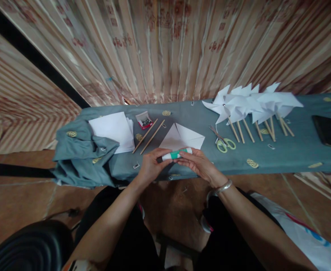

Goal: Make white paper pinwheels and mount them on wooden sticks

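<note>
A white and green glue stick [176, 154] lies sideways between my hands, above the near edge of the cloth. My left hand [151, 162] pinches one end of it. Around the other end, the fingers of my right hand [197, 162] are closed. Just beyond the glue stick is a cut and partly folded white paper square [182, 136], its near part hidden by my hands. To its left, two thin wooden sticks [152, 136] lie side by side. Green-handled scissors [224, 144] rest to its right, blades partly apart.
A stack of white paper [113, 130] and a small red box of metal pins [144, 121] lie at left. Several paper pinwheels [252, 101] on sticks pile up at right, with a black phone [328, 130] beyond. A patterned curtain [165, 49] hangs behind the cloth-covered bench [284, 154].
</note>
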Tool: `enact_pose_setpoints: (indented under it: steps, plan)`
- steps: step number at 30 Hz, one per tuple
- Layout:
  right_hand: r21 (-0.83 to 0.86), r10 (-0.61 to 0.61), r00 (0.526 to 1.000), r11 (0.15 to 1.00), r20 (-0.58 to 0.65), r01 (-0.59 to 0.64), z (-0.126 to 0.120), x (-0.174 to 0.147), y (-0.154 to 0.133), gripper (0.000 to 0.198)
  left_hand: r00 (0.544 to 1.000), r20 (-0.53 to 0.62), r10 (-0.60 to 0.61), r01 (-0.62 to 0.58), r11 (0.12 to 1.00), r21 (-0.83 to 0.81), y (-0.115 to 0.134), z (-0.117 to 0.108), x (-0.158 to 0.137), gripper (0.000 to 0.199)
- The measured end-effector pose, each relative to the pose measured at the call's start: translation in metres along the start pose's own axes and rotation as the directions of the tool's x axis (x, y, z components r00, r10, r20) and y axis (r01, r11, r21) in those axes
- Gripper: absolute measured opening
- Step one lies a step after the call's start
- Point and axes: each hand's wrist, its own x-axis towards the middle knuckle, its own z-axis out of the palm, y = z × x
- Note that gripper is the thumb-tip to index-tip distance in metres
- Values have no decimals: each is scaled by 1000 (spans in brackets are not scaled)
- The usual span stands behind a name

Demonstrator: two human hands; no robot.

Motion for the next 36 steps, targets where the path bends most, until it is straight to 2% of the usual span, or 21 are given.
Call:
enact_pose_setpoints:
  steps: [4, 8, 10, 12, 15, 18, 23, 28, 30, 32, 36]
  plan:
    - [-58, 20, 1000, 998, -16, -20, 4, 2, -2, 36, 1000, -16, -10, 10, 1000, 15, -1, -3, -1, 23]
    - [-163, -56, 995, 986, -78, 43, -1, 1, -9, 42, 982, -147, -117, 126, 991, 55, -12, -13, 0, 30]
    - [-211, -117, 986, 973, -117, 91, -5, 1, -12, 45, 966, -229, -118, 154, 977, 145, -18, -22, 3, 31]
    - [-243, -157, 979, 962, -134, 121, -9, 0, -14, 48, 966, -253, -57, 135, 943, 303, -22, -31, 6, 27]
    - [-272, -166, 978, 954, -128, 127, -11, 0, -12, 50, 976, -215, 35, 87, 844, 529, -24, -39, 9, 24]
    - [-329, -188, 976, 934, -111, 142, -11, -1, -8, 48, 983, -169, 67, 64, 741, 668, -22, -42, 10, 24]
    - [-472, -247, 967, 861, -64, 189, -13, -4, -5, 40, 988, -134, 75, 54, 645, 763, -21, -43, 9, 22]
    - [-542, -267, 963, 815, -38, 205, -15, -11, -6, 36, 991, -114, 68, 47, 621, 782, -20, -41, 9, 23]
    - [-590, -286, 958, 777, -23, 218, -15, -14, -5, 32, 993, -101, 57, 45, 614, 788, -18, -40, 10, 24]
    - [-672, -312, 950, 706, -10, 225, -15, -18, -6, 27, 995, -91, 51, 42, 606, 794, -16, -39, 12, 25]
    - [-873, -373, 928, 445, 24, 201, -11, -32, -14, 22, 986, -92, 139, -11, 605, 796, -12, -38, 14, 34]
